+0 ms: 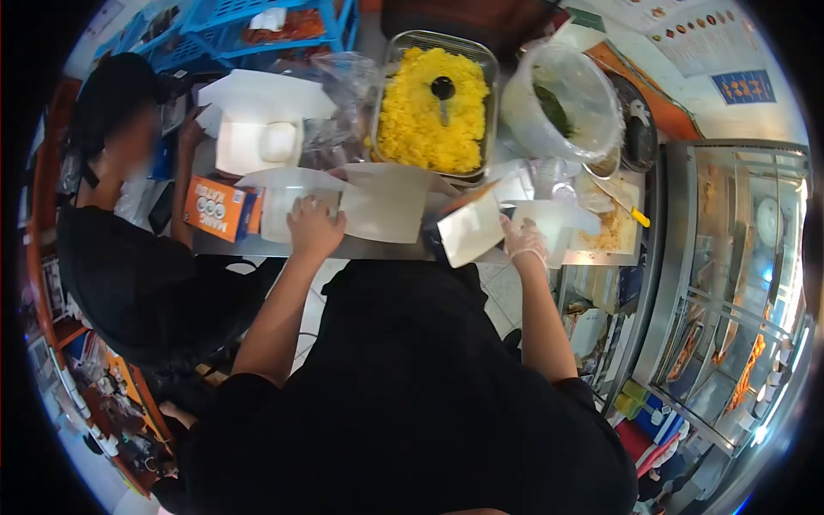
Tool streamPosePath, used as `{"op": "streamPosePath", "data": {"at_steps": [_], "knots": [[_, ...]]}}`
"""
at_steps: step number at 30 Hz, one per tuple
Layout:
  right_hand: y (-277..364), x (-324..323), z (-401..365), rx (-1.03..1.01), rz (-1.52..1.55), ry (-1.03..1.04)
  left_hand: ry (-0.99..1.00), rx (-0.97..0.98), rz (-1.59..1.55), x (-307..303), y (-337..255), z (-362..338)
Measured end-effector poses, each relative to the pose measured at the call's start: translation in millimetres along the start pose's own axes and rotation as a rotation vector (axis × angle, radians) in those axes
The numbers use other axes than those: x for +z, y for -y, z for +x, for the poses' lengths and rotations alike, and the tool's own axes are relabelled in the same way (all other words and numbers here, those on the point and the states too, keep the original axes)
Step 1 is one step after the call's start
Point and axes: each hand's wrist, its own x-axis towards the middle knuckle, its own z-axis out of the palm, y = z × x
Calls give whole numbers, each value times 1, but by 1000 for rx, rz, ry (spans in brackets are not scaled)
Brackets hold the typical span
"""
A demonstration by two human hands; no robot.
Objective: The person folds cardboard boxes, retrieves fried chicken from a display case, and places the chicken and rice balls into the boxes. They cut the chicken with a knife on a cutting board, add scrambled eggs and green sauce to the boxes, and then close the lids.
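My bare left hand (315, 227) reaches into an open white-lined takeaway box (276, 215), its fingers spread and bent over the inside. Right of it, another box with a raised pale flap (386, 202) lies on the counter. My right hand (525, 242), in a clear plastic glove, has its fingers at the edge of a tilted takeaway box (470, 232) with a white inside. Beyond my hands stands a metal tray of yellow rice (421, 112), with a dark-knobbed utensil (443, 88) in it.
A co-worker in black (129, 249) stands at left, near an open white box (257, 142) and an orange box (217, 209). At right are a lined bucket with greens (562, 103), a yellow-handled knife (631, 210) on a cutting board (614, 240), and a glass display case (730, 292).
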Motion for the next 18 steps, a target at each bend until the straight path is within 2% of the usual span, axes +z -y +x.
{"op": "streamPosePath", "data": {"at_steps": [3, 4, 5, 6, 7, 8, 10, 13, 14, 15, 17, 18], "knots": [[15, 31, 37, 40, 19, 83, 130, 39, -74, -9, 21, 5], [14, 43, 41, 20, 36, 32, 103, 39, -77, -3, 28, 3], [7, 50, 43, -99, 109, 28, 75, 45, -85, 1, 33, 4], [26, 35, 32, -14, 9, 40, 61, 16, -73, -9, 34, 3], [24, 42, 30, -14, -22, 37, 135, 3, -102, -21, 28, 0], [8, 51, 36, -5, -59, 31, 215, -3, -140, -27, 26, -3], [-32, 83, 62, -6, -336, 78, 210, -6, -167, -20, 29, -6], [-37, 59, 30, -15, -280, 10, 214, -2, -206, -17, 30, -9], [-38, 60, 25, 114, -220, -8, 189, 2, -201, -13, 31, -8], [-41, 63, 25, 117, -225, -3, 161, 6, -195, -10, 31, -8], [-39, 75, 30, -302, -771, 226, 155, 4, -191, -7, 31, -10], [-32, 89, 31, -318, -767, 223, 142, 7, -186, -9, 32, -9]]}}
